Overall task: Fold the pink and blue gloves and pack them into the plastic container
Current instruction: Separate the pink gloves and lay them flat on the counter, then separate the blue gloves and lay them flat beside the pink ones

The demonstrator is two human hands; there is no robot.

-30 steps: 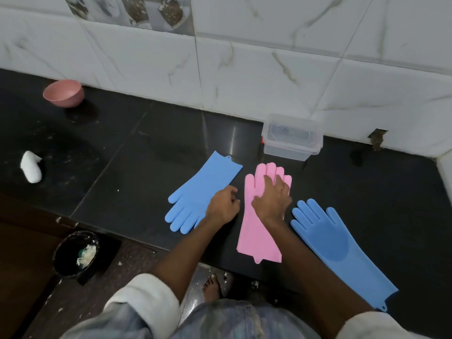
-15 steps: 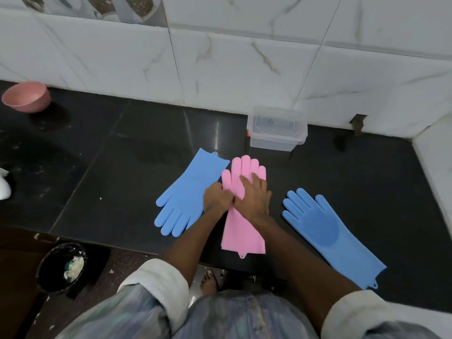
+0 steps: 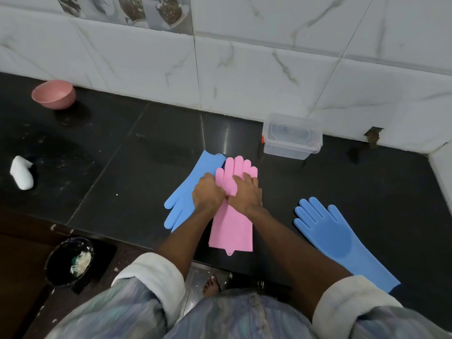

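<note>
Pink gloves (image 3: 232,228) lie flat in the middle of the black counter, fingers pointing to the wall. My right hand (image 3: 245,195) presses flat on their palm area, fingers spread. My left hand (image 3: 208,195) rests at their left edge, fingers curled; whether it grips the pink edge I cannot tell. One blue glove (image 3: 189,189) lies just left, partly under my left hand. A second blue glove (image 3: 340,241) lies apart at the right. The clear plastic container (image 3: 292,138), lid on, stands by the wall beyond the gloves.
A pink bowl (image 3: 53,94) sits at the far left by the tiled wall. A white object (image 3: 21,176) lies on the left of the counter. A black bin (image 3: 69,261) stands on the floor below the counter's front edge.
My left hand has moved right from beside the blue glove onto the pink gloves' left edge, next to my right hand. The pink gloves now sit against the left blue glove.
</note>
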